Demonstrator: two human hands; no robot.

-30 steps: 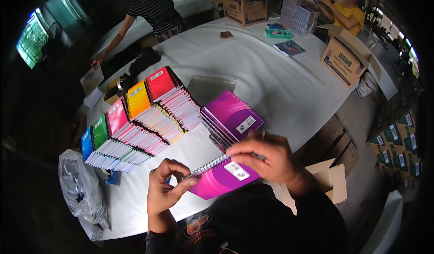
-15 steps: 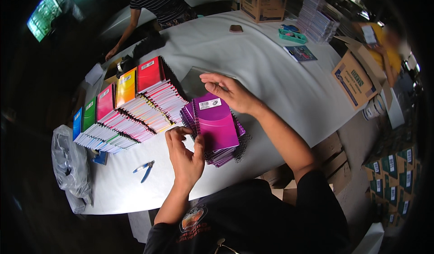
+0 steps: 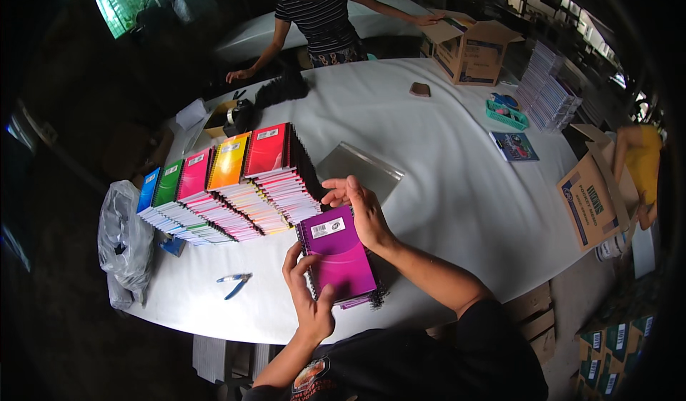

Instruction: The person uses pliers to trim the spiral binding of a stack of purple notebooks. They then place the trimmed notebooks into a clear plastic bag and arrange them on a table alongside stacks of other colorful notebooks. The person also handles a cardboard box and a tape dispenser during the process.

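Note:
A stack of purple spiral-bound notebooks (image 3: pixel 336 258) lies in front of me, a white label on the top cover. My left hand (image 3: pixel 312 308) is open at its lower left, fingers apart along the spiral edge and thumb over the cover. Flat against the upper right side, my right hand (image 3: pixel 366 219) is open, with its fingers pointing past the far edge. Just left of the stack, tall rows of spiral notebooks stand side by side: blue (image 3: pixel 148 189), green (image 3: pixel 169 181), pink (image 3: pixel 194 173), yellow (image 3: pixel 229 161) and red (image 3: pixel 267 151).
Blue-handled pliers (image 3: pixel 234 284) and a clear plastic bag (image 3: pixel 127 237) lie on the white-covered table (image 3: pixel 457 215). A clear flat sheet (image 3: pixel 364 171) sits beyond the stack. Cardboard boxes (image 3: pixel 480 57), a green basket (image 3: pixel 507 115) and a person in a striped shirt (image 3: pixel 318 22) are farther off.
The view has tilted up, so the table and stack sit lower in it. My left thumb and fingers have spread wider along the purple stack. The person across the table has an arm out at a box.

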